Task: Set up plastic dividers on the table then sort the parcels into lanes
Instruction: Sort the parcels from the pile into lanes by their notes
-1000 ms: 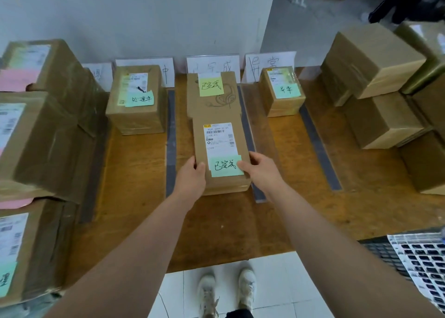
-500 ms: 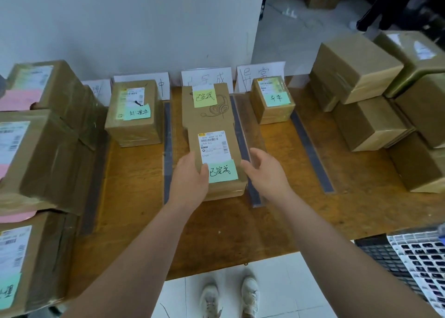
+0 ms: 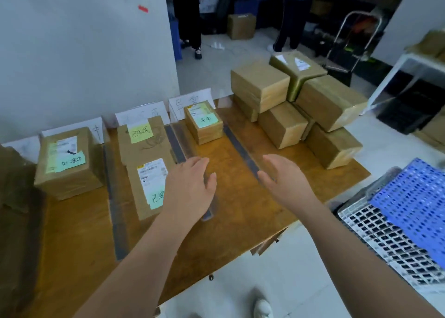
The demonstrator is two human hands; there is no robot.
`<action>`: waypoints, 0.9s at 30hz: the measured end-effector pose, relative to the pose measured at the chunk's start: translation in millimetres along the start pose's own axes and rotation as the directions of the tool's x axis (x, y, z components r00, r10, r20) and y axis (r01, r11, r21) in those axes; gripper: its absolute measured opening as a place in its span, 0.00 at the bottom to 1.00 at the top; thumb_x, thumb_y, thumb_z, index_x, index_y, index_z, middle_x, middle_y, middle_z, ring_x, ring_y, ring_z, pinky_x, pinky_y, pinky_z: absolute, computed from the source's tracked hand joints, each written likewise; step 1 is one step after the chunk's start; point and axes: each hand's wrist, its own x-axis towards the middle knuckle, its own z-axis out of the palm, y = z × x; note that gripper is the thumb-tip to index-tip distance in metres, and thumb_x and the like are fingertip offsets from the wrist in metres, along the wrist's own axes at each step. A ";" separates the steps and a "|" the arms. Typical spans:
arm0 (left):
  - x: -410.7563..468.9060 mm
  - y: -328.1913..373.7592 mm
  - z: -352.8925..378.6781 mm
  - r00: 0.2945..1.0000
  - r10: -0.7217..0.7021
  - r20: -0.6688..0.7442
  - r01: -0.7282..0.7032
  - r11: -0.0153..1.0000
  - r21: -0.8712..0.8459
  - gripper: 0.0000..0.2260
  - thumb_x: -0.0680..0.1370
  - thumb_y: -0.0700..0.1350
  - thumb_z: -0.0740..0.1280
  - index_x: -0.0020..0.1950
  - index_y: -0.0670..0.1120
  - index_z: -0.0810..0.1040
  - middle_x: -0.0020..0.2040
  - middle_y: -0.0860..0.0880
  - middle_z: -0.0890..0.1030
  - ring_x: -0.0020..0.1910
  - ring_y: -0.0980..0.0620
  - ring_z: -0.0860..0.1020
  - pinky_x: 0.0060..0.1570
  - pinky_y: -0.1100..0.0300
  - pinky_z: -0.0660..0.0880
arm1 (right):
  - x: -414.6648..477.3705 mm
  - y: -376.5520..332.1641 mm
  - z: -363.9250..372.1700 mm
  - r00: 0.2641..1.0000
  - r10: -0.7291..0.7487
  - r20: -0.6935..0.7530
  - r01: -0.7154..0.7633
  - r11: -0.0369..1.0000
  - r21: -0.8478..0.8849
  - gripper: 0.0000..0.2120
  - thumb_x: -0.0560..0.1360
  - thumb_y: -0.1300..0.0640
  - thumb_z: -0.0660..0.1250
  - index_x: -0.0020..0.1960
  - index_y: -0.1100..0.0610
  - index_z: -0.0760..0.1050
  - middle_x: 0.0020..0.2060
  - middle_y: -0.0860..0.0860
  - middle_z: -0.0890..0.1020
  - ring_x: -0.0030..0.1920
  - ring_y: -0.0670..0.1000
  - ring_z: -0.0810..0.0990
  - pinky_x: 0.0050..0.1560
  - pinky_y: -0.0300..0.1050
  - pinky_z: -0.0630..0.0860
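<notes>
Clear plastic dividers with dark bases, such as one divider [image 3: 242, 156], split the wooden table [image 3: 240, 211] into lanes. A narrow parcel [image 3: 149, 185] with a green note lies in the middle lane in front of a flat parcel [image 3: 142, 137]. A box [image 3: 66, 163] sits in the lane to the left and a small box [image 3: 203, 121] in the lane to the right. My left hand [image 3: 190, 187] hovers open just right of the narrow parcel. My right hand [image 3: 284, 180] is open above the right lane, holding nothing.
A stack of unsorted brown parcels [image 3: 298, 108] fills the table's right end. White paper lane labels [image 3: 140, 115] lean on the wall. A blue and white perforated crate [image 3: 404, 221] stands at the right. More boxes sit at the far left. Two persons stand in the background.
Both hands have let go of the narrow parcel and moved right, now open over the table. The view has swung to the right.
</notes>
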 end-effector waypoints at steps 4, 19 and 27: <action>18.7 55.9 12.0 0.995 0.104 -0.002 -0.103 0.993 0.052 0.22 0.83 0.56 0.57 0.76 0.51 0.67 0.74 0.51 0.70 0.71 0.50 0.70 0.71 0.53 0.66 | -3.5 47.0 -35.7 0.996 0.067 -0.059 -0.067 0.998 -0.002 0.23 0.80 0.50 0.62 0.73 0.54 0.68 0.70 0.50 0.73 0.71 0.50 0.69 0.72 0.57 0.64; 110.6 258.1 81.1 0.968 0.246 -0.038 -0.243 0.967 0.083 0.23 0.82 0.58 0.59 0.74 0.51 0.70 0.70 0.51 0.75 0.66 0.51 0.75 0.64 0.55 0.73 | 49.5 231.6 -152.7 0.981 0.142 -0.132 -0.139 0.990 0.033 0.21 0.79 0.52 0.63 0.70 0.55 0.71 0.68 0.52 0.75 0.67 0.54 0.72 0.70 0.51 0.66; 176.5 283.1 100.6 0.976 0.218 0.010 -0.218 0.973 0.082 0.24 0.82 0.57 0.57 0.76 0.50 0.66 0.72 0.49 0.72 0.68 0.49 0.72 0.64 0.55 0.71 | 118.3 270.5 -164.0 0.964 0.236 -0.124 -0.219 0.966 0.137 0.23 0.80 0.49 0.61 0.74 0.54 0.67 0.71 0.50 0.71 0.70 0.52 0.69 0.70 0.49 0.66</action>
